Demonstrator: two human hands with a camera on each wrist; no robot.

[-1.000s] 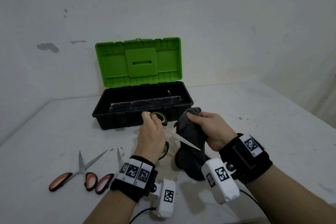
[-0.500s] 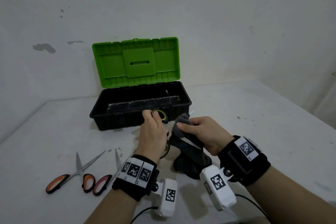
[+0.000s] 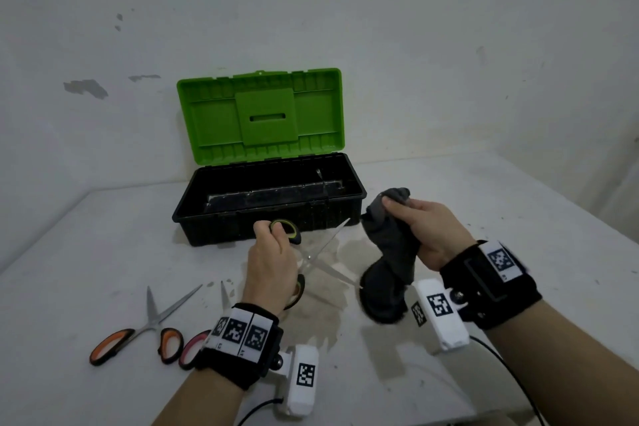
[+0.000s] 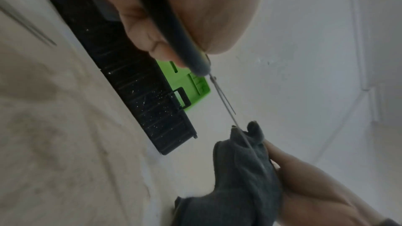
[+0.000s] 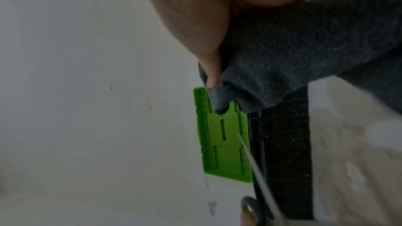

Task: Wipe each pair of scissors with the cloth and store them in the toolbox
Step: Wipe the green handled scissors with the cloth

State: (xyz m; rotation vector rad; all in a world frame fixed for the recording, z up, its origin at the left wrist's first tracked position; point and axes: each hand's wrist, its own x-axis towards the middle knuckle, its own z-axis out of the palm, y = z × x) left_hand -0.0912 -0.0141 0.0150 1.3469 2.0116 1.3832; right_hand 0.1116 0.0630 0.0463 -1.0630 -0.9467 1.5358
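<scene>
Grey cloth [image 3: 390, 242], bunched in the right hand [image 3: 432, 235], hangs at three o'clock of open scissors [image 3: 321, 256] gripped by the left hand [image 3: 271, 266], blades spread toward it.

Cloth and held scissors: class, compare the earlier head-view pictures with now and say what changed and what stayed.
The right hand has drawn the grey cloth off the blades, to the right. The green-handled scissors now show both blades bare and spread. The left hand keeps its grip; toolbox and orange-handled scissors unchanged.
</scene>
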